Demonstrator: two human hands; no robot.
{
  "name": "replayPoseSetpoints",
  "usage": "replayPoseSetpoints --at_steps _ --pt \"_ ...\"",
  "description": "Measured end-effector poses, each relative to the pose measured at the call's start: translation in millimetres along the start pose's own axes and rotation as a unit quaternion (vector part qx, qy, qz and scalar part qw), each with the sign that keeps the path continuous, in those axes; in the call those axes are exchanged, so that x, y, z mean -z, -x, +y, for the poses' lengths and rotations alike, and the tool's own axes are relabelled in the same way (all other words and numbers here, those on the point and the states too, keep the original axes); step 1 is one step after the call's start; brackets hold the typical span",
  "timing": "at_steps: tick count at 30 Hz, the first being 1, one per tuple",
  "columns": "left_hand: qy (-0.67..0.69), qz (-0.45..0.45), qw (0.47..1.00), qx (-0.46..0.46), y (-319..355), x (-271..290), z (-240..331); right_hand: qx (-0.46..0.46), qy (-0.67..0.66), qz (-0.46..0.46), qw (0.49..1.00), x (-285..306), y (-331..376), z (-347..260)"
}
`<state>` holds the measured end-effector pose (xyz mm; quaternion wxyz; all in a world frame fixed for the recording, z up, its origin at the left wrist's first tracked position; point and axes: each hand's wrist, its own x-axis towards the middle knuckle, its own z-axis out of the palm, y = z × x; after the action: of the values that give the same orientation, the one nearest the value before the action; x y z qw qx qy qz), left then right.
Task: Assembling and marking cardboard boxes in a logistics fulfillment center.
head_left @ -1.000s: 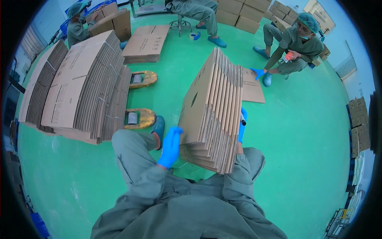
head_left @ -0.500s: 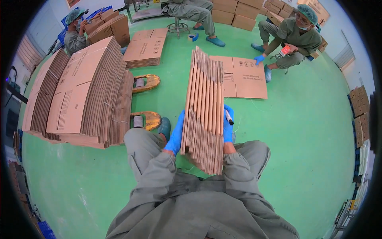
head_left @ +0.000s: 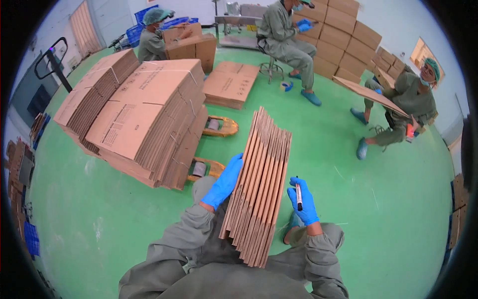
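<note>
Moved off cardboard stack [head_left: 259, 189], frame centre: right hand [head_left: 307, 203], fingers curled around marker [head_left: 298, 194]. Left hand [head_left: 225, 183]: nearly flat against stack's left face. Step, seemingly: steadying; next move calls for left-hand support.

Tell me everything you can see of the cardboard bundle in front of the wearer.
The bundle is made of flat brown sheets, apparently corrugated cardboard, packed side by side on edge, folds showing and ends stepped. Its far end slants to the right. The left hand lies against its left side; the right hand is apart, just off its right side. What supports it underneath is hidden.
</note>
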<state>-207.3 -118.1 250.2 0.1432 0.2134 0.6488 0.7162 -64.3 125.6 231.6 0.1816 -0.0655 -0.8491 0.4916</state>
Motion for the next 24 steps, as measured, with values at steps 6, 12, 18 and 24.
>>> replayPoseSetpoints --at_steps 6,12,18,24 --pt "-0.059 -0.081 0.995 0.025 -39.5 52.5 -51.7 -0.018 0.091 -0.09 0.992 11.2 -0.8 63.5" --pt "-0.121 -0.107 0.987 -0.009 -32.4 17.5 -56.1 -0.162 0.261 -0.305 0.901 10.0 23.3 117.5" --pt "0.014 -0.031 0.997 0.071 -48.2 9.4 -72.8 -0.162 0.267 -0.356 0.881 -19.1 15.2 97.1" --pt "0.103 0.034 0.976 0.189 -46.2 -13.6 -34.3 -0.184 0.261 -0.34 0.885 -10.2 12.7 96.8"
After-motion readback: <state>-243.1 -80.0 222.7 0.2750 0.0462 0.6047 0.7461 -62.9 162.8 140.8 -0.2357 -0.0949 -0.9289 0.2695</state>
